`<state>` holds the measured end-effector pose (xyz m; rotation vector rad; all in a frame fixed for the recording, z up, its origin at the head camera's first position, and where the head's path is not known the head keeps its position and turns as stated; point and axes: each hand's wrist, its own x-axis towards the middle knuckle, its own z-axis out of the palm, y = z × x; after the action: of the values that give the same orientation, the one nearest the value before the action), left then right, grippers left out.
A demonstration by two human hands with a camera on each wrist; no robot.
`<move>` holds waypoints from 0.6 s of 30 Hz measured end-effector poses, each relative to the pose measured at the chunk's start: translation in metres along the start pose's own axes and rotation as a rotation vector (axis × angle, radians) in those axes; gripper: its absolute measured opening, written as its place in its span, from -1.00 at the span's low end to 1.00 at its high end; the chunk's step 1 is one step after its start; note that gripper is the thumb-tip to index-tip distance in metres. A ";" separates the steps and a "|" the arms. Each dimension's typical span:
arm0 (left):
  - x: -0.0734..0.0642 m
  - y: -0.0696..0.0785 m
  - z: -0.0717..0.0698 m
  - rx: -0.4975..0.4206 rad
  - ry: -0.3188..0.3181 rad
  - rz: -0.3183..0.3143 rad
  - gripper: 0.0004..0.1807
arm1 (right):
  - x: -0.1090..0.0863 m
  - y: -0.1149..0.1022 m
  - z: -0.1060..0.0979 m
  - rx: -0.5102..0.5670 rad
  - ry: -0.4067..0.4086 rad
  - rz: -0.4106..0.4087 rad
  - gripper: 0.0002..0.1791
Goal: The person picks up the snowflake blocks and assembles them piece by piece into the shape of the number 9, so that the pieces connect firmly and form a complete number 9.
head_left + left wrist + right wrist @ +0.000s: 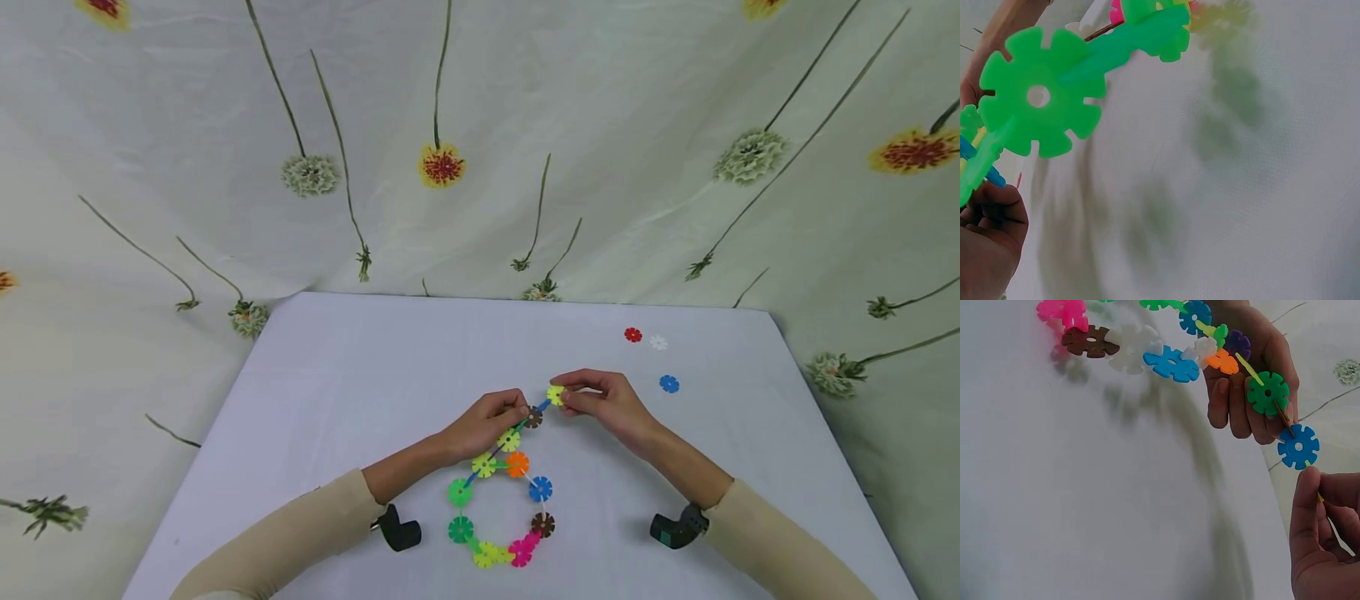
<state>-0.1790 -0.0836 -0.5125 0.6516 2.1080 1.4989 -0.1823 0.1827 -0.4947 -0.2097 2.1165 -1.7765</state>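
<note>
Slotted flower-shaped plastic discs are joined into a ring with a straight tail; a green disc (pixel 460 492) forms part of the ring's left side. My left hand (pixel 486 423) grips the tail beside a brown disc (pixel 534 417). At the tail's far end, my right hand (pixel 613 408) pinches a yellow disc (pixel 555 395) between thumb and fingers. A blue disc (pixel 1289 452) links this yellow disc to the chain in the right wrist view. Close up in the left wrist view, a green disc (pixel 1010 94) hangs over the white surface.
Loose red (pixel 633 334), white (pixel 658 342) and blue (pixel 670 384) discs lie on the white table (pixel 360 358) beyond my right hand. A flower-printed cloth (pixel 600 100) hangs behind the table. Each wrist wears a black camera (pixel 399 530).
</note>
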 end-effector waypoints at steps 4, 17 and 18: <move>0.000 0.000 0.000 0.006 0.001 0.000 -0.73 | 0.000 0.000 0.004 0.020 -0.002 -0.011 -0.58; -0.004 -0.003 0.003 0.048 0.032 0.020 -0.74 | -0.002 -0.002 0.010 0.024 0.023 -0.011 -0.61; -0.005 -0.002 0.003 0.052 0.037 0.024 -0.75 | -0.002 -0.001 0.011 0.026 0.031 -0.008 -0.61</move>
<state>-0.1737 -0.0848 -0.5147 0.6755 2.1809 1.4842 -0.1766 0.1731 -0.4947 -0.1844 2.1152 -1.8225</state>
